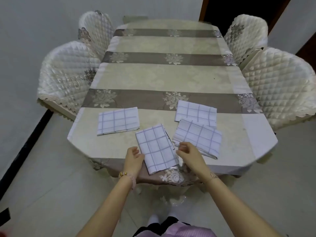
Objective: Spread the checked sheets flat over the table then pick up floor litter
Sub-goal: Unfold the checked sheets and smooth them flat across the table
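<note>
Flanking the nearest folded checked sheet (156,147): my left hand (134,156) sits at its left edge and my right hand (188,152) at its right. Fingers are curled on both; I cannot tell if either pinches cloth. 3 more folded sheets (118,121) lie beyond the hands.

Risk: the sheet's near end overhangs the table (153,74) edge toward me. An uneven lift could slide it floorward, or drag the neighbouring sheet (198,136) just past my right fingers.

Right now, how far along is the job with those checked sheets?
Nothing looks done: four folded checked sheets lie on the table: left sheet, far-right sheet, near-right sheet, middle sheet. In hand: left hand and right hand flank the middle sheet; grip unclear. Left: unfolding all four, then picking up floor litter.
</note>
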`<state>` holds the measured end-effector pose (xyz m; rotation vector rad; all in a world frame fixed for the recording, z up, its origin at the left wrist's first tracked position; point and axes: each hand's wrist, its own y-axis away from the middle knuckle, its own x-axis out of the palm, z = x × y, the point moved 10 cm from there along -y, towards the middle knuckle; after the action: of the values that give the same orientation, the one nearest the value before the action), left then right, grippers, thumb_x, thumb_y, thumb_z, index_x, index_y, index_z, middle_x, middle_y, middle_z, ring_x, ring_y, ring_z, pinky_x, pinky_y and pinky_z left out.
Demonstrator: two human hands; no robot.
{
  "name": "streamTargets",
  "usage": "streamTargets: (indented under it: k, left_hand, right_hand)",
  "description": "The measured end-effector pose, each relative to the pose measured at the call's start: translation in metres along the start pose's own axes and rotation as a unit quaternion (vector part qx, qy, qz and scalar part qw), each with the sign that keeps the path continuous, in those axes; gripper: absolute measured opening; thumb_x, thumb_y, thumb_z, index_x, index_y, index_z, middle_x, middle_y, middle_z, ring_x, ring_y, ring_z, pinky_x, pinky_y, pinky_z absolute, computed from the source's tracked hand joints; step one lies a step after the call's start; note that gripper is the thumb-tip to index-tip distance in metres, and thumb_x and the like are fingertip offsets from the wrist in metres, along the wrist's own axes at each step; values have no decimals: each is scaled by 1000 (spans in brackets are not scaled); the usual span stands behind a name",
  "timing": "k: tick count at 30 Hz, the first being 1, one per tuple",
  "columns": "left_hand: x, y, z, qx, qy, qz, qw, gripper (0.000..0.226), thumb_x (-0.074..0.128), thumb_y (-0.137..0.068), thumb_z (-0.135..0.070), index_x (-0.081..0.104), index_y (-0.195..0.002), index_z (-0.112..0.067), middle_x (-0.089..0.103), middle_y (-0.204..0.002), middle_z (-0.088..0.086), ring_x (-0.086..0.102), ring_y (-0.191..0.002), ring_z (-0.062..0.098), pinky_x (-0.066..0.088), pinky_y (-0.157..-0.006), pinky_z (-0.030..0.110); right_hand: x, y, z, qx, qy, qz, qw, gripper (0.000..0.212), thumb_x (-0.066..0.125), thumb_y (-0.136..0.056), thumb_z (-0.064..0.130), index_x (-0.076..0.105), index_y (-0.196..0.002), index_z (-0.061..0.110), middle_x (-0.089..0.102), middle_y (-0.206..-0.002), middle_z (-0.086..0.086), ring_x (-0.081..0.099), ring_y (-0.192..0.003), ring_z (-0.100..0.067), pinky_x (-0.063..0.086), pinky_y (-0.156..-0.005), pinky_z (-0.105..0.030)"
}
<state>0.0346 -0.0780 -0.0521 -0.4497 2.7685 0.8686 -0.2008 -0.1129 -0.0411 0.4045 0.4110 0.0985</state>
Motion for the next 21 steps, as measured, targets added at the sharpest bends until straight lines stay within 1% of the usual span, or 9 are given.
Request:
streamTargets:
  k: [2,5,7,9,12,14,15,18,21]
  left_hand:
    - [3,-5,0,-17,5,-3,1000,48,56,-89,-3,38,-134,-1,50,-133,12,53,-116,29,45,-100,41]
    - [14,-4,-3,-22,-40,5,999,43,58,-88,-3,41,-127,2,58,-119,13,54,-99,22,43,-84,29]
    - [19,-2,-5,-14,-69,9,997,40,60,-87,-6,45,-123,2,60,-118,16,55,-96,23,42,-80,28]
    - [23,1,-8,-7,-67,22,997,35,59,-88,-5,48,-121,1,61,-119,16,58,-98,25,47,-81,31]
    - [26,6,-14,16,-30,41,999,20,56,-89,0,52,-108,-5,62,-120,19,61,-97,26,53,-79,32]
    - [26,14,-21,34,16,58,998,18,56,-89,2,53,-105,-6,64,-114,15,62,-90,18,55,-67,20]
    - [25,18,-24,38,45,70,996,20,57,-89,3,54,-107,-5,65,-111,13,63,-88,14,55,-63,15]
    - [23,30,-33,42,107,112,987,26,58,-88,3,57,-113,-3,68,-111,11,67,-94,18,59,-69,21]
    - [24,41,-36,24,144,150,978,26,59,-88,3,58,-114,-4,69,-114,12,67,-104,27,59,-83,36]
  right_hand:
    - [4,-6,1,21,6,3,1000,36,61,-86,26,55,-120,18,64,-100,0,60,-87,-15,48,-73,-28]
    - [15,-11,-3,37,55,28,997,28,66,-81,26,62,-108,18,61,-80,7,62,-84,-17,50,-79,-31]
    - [16,-13,0,31,89,26,995,8,67,-77,22,65,-84,18,55,-55,9,66,-87,-17,51,-88,-35]
    - [15,-13,2,21,106,25,994,16,67,-74,19,56,-62,17,44,-45,6,68,-87,-21,51,-89,-40]
    - [11,-9,2,34,73,24,996,18,67,-77,18,54,-64,18,41,-52,8,51,-57,-16,53,-75,-39]
    - [10,-1,0,56,-11,36,998,6,65,-83,22,60,-83,19,50,-65,6,45,-53,-13,45,-53,-32]
    - [11,3,-1,72,-62,50,994,13,65,-84,26,60,-95,21,57,-77,6,50,-56,-13,43,-51,-29]
    - [20,13,-1,99,-208,107,967,44,68,-82,33,58,-122,17,67,-114,0,68,-95,-20,56,-75,-31]
    - [22,28,13,98,-306,133,938,29,60,-90,22,65,-115,10,71,-112,-9,68,-102,-26,55,-85,-39]
